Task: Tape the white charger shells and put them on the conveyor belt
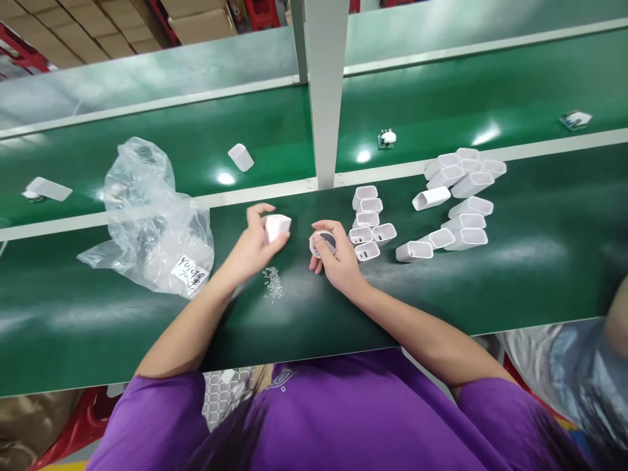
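My left hand (255,245) is closed around a white plastic housing (277,226), held just above the green table. In my right hand (338,255) is a round white part with a dark grey face (324,242), gripped between thumb and fingers. Between and below the hands lies a small scatter of tiny clear pieces (273,284). Just right of my right hand stands a cluster of open white housings (367,219), some with small dark slots visible inside.
A clear plastic bag (161,229) with a handwritten label lies left. More white housings (466,176) stand at right. Behind a metal post (324,91), a green belt (275,118) carries a lone housing (241,157) and small circuit parts (387,138). Another person's leg (579,360) shows at right.
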